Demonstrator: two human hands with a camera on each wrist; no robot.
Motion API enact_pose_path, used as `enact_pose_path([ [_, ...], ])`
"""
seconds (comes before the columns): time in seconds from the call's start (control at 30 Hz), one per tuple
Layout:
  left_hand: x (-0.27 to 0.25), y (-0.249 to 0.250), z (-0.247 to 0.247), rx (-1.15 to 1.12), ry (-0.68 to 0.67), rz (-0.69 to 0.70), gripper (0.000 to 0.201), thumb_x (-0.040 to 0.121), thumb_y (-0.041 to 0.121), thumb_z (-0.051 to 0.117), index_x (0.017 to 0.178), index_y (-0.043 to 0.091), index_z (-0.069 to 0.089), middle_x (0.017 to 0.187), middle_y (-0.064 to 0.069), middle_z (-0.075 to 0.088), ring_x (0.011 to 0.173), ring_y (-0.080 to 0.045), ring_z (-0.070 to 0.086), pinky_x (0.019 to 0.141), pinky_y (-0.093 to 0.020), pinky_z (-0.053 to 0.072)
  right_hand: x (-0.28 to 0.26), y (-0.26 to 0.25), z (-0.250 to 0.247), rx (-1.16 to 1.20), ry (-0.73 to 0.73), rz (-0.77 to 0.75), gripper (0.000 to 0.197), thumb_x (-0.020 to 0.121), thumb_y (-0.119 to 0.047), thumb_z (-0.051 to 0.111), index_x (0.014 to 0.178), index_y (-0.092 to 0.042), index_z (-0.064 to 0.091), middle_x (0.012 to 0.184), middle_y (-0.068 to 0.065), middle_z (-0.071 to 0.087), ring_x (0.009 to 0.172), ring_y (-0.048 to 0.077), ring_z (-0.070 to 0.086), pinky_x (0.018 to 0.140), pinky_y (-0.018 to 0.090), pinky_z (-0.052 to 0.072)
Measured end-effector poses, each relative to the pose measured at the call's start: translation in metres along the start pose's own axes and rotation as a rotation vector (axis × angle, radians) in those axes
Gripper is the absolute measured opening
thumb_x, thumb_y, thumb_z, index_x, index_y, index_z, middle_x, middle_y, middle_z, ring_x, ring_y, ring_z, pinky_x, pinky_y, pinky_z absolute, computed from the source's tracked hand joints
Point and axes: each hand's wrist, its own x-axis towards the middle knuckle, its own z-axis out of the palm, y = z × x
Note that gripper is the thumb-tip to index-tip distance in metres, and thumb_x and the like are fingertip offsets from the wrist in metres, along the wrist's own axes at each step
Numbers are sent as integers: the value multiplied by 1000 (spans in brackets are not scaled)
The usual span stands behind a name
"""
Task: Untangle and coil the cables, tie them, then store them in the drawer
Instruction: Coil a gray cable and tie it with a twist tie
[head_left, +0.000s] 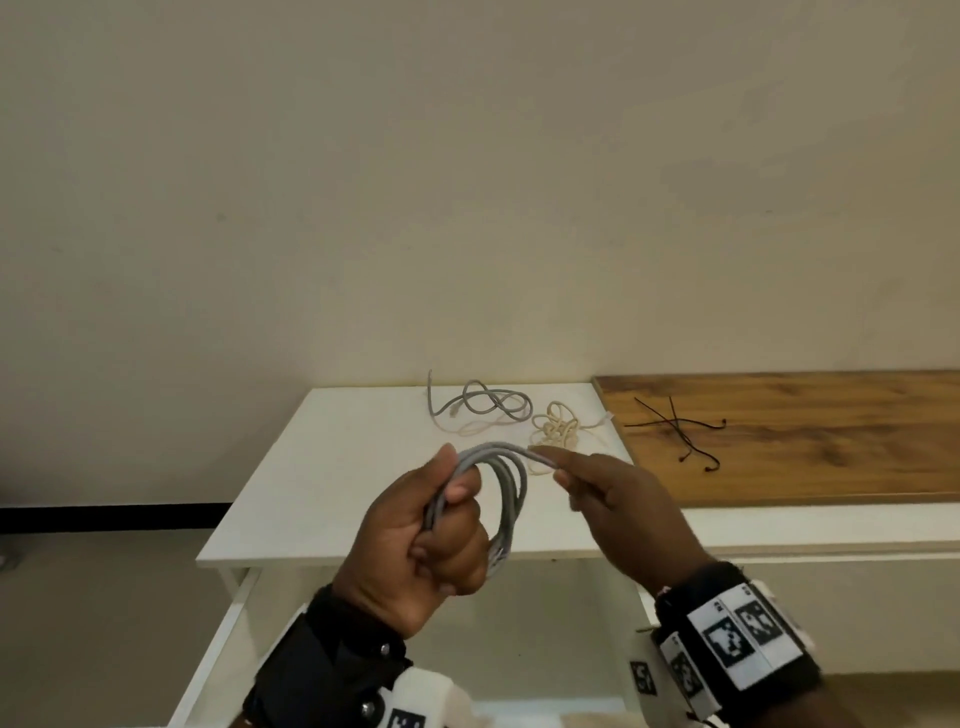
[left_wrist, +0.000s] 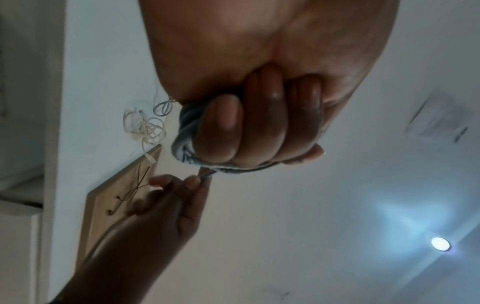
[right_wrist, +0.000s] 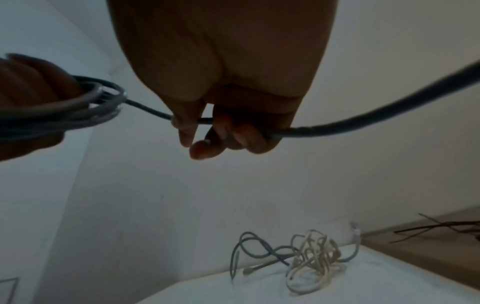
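In the head view my left hand grips a grey cable coil of several loops, held upright above the white table's front edge. My right hand pinches the coil's free strand at the top right. The right wrist view shows my right hand's fingers curled round that grey strand, which trails off to the right. The left wrist view shows my left hand's fingers closed over the coil. A loose grey cable and a tangled cream cable lie at the table's back.
Several black ties lie crossed on the wooden top to the right of the white table. An open white drawer sits below the table's front edge, under my hands. A plain wall stands behind.
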Motion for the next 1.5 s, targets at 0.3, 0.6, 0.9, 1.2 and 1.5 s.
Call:
enact_pose_path([
  [0.3, -2, 24, -15, -36, 507, 424, 49, 103, 43, 33, 94, 8, 65, 36, 7, 26, 31, -5, 20, 36, -19, 21, -21, -37, 55, -286, -463, -24, 72, 101, -17, 39, 156, -32, -5, 112, 1, 65, 91, 25, 64, 76, 36, 50],
  [0.6, 3, 0, -40, 572, 866, 515, 48, 103, 48, 38, 118, 10, 64, 46, -1, 37, 40, -14, 33, 43, -27, 35, -29, -86, 51, -469, -612, -239, 25, 95, -9, 42, 118, -12, 51, 99, 13, 62, 82, 40, 60, 47, 29, 16],
  [0.9, 13, -33, -32, 927, 733, 420, 36, 92, 48, 42, 117, 29, 60, 50, -4, 46, 47, -15, 43, 48, -23, 43, -22, -71, 41, -361, -523, -309, 31, 101, -23, 40, 125, -18, 61, 109, 9, 69, 95, 32, 64, 72, 31, 39],
  [1.2, 13, -40, -47, 1380, 737, 458, 66, 93, 65, 36, 90, 4, 62, 48, -3, 44, 45, -21, 44, 49, -38, 41, -15, -65, 26, -249, -440, -253, 25, 101, -38, 44, 101, -26, 65, 94, -2, 71, 82, 21, 62, 70, 32, 43],
  [1.5, 0, -1, -80, 1581, 941, 375, 51, 92, 59, 30, 77, 16, 54, 54, -2, 52, 52, -26, 54, 51, -40, 45, -9, -50, 12, -432, -200, -173, 17, 91, -30, 61, 103, -42, 63, 76, -9, 60, 65, 13, 59, 49, 27, 38],
])
